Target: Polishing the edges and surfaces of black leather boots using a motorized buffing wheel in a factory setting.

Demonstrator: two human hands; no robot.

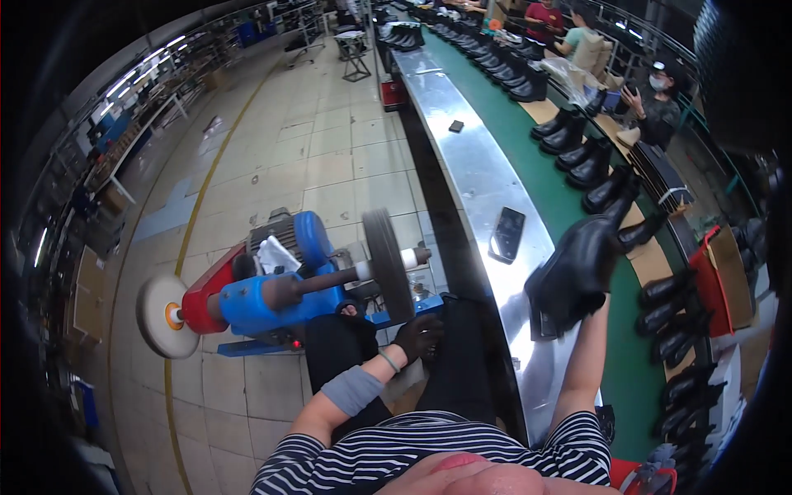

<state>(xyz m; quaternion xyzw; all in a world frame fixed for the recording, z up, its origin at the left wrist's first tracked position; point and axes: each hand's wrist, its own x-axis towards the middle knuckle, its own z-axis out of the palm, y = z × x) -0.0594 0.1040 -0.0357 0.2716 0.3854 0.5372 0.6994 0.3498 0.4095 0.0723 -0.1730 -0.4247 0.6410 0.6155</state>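
In the head view, a black, smooth, leather-like ankle boot (582,264) is held up over the long silver metal desk (470,157) and the green belt (520,165) beside it. It is gripped by the right hand, at the end of the bare right forearm (584,363), but the fingers are hidden. The left hand (419,338), in a dark glove, is held low between the legs; its fingers are bent, and whether anything is held cannot be told. The step in hand seems to be the moving of the boot. A firm grip, kept away from the flat black phone (507,235), seems to be called for next. The boot looks tilted, softly shiny and a bit blurred, so small marks cannot be seen.
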